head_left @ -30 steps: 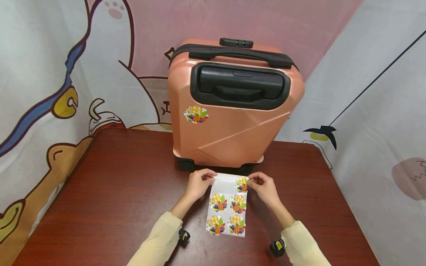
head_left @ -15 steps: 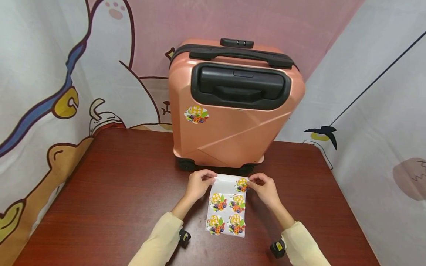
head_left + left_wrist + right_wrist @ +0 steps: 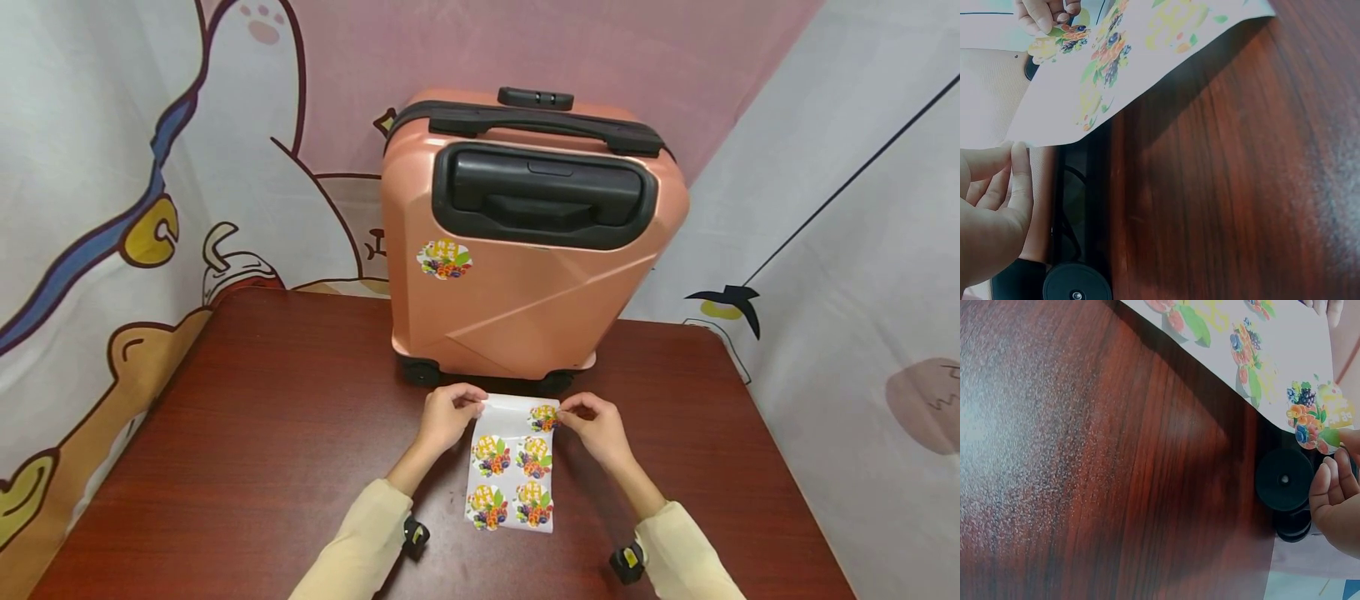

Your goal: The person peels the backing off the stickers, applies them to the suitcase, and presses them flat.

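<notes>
A white sheet of round fruit stickers (image 3: 504,417) is held up at its far end, its underside casting a shadow on the table in both wrist views. My left hand (image 3: 448,417) pinches the far left corner between thumb and fingers. At the far right corner, my right hand (image 3: 600,425) pinches the edge of a fruit sticker (image 3: 1310,415), which juts past the backing sheet in the right wrist view. Two rows of stickers lie nearer me; the far left spot is bare backing. Behind stands a pink suitcase (image 3: 517,308) with one fruit sticker (image 3: 444,259) on its left side.
The suitcase's black wheels (image 3: 420,372) rest on the reddish-brown table (image 3: 285,450), just beyond my hands. A cartoon-printed curtain (image 3: 825,208) hangs around the table's back and sides. Black wrist cameras (image 3: 627,562) sit at my cuffs.
The sheet's far edge has dropped slightly toward me. My right hand and the pinched sticker have shifted a little nearer and left; the left hand stays almost still.
</notes>
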`<state>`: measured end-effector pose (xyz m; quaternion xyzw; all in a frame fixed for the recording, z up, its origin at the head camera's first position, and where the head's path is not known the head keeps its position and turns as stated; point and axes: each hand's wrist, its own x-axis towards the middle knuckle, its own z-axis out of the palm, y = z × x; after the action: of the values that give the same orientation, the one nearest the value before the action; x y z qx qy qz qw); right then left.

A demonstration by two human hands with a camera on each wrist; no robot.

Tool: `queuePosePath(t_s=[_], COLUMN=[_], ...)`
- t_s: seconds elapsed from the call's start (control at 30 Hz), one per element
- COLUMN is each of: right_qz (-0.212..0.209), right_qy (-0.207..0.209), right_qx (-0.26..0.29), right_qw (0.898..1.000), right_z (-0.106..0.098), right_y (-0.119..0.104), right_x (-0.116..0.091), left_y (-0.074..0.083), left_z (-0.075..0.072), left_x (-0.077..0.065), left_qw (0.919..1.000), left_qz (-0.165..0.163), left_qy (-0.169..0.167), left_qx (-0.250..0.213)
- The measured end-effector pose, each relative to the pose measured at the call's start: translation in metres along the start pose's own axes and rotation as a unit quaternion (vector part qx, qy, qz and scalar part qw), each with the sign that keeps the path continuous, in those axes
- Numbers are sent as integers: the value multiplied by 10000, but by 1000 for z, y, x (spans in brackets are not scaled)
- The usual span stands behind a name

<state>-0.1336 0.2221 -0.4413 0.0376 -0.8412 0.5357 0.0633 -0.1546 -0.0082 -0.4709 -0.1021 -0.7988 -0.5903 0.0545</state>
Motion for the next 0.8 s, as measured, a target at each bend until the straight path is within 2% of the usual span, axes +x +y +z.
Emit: queuePosePath(t_s=[0.23, 0.8], right_qz=[-133, -207], right_qy=[-80, -151], right_qx=[-216, -383], right_qw=[9996, 9989], right_z=[-2, -4], right_y=[24, 26], right_x=[4, 3], left_y=[-2, -6], left_z=[1, 2], left_x=[0, 1], left_qw=[10000, 9999], left_qz=[-40, -122], left_qy=[27, 54], left_qx=[-25, -48])
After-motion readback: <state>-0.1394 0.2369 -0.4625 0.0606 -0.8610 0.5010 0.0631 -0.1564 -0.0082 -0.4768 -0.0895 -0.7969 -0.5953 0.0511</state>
